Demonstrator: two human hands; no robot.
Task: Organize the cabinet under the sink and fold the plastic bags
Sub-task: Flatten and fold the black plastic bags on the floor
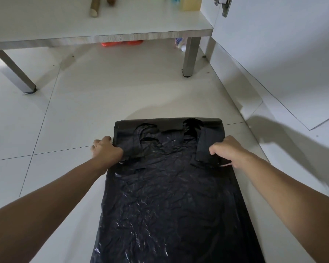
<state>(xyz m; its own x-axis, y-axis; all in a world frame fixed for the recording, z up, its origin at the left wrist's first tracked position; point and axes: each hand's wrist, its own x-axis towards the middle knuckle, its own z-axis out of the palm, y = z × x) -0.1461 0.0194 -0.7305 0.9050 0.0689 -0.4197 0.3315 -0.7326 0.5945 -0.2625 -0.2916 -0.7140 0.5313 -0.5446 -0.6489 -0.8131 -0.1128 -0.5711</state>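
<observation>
Item: black plastic bag [171, 196], laid flat on the floor [68, 114] of pale tiles, running from the bottom edge of the view up toward the cabinet. Surface wrinkled and glossy. The far end is folded back over the bag, with the two handle loops lying on top of the bag's body.

Left hand [106, 150]: at the bag's left edge by the folded end, fingers curled and pinching the edge of the plastic. Forearm stretches in from the lower left.

Right hand [226, 150]: at the bag's right edge, level with the left hand, fingers curled down over a folded flap and gripping it. Forearm stretches in from the lower right.

Cabinet shelf [103, 25]: white board with a grey front edge, raised on metal legs [190, 56], well beyond the bag. On it: a brown wooden stick [94, 8] at the top, a yellow container [190, 3] to the right, both cut off by the frame.

Under the shelf: an orange object [122, 43], partly hidden and too blurred to identify.

Cabinet door [273, 54]: white, standing open on the right, with a metal hinge [223, 4] at its top corner.
</observation>
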